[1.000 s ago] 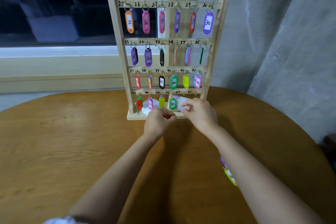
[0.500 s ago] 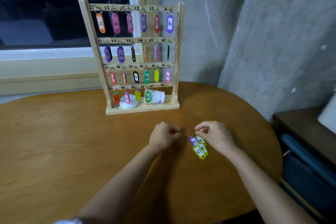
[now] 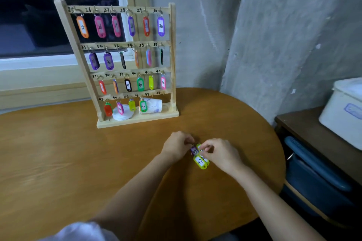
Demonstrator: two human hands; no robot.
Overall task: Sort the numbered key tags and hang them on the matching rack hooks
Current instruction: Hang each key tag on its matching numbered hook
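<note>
Picking through the last bunch of tags (image 3: 199, 157) near the right end of the surface (image 3: 58, 162), I have my left hand (image 3: 177, 146) and right hand (image 3: 221, 155) meeting over it. My left fingers (image 3: 187, 141) are curled and pinch the far end of the bunch by the purple tag (image 3: 194, 150). My right fingers (image 3: 205, 147) pinch the top of a yellow-green one.

The tag marked 47 (image 3: 200, 162) lies face up at the near end, touching the others. I cannot tell whether they share one ring. I judge this to be the sorting step: working one tag free.

Next it needs carrying to the rack (image 3: 172, 55), well apart at the back, where the spots numbered 47 and 48 in the bottom row look bare. A paper cup (image 3: 154, 105) lies on its side on the rack's base just behind those spots and may crowd the hanging. A stack of white discs (image 3: 122, 115) sits beside it.
</note>
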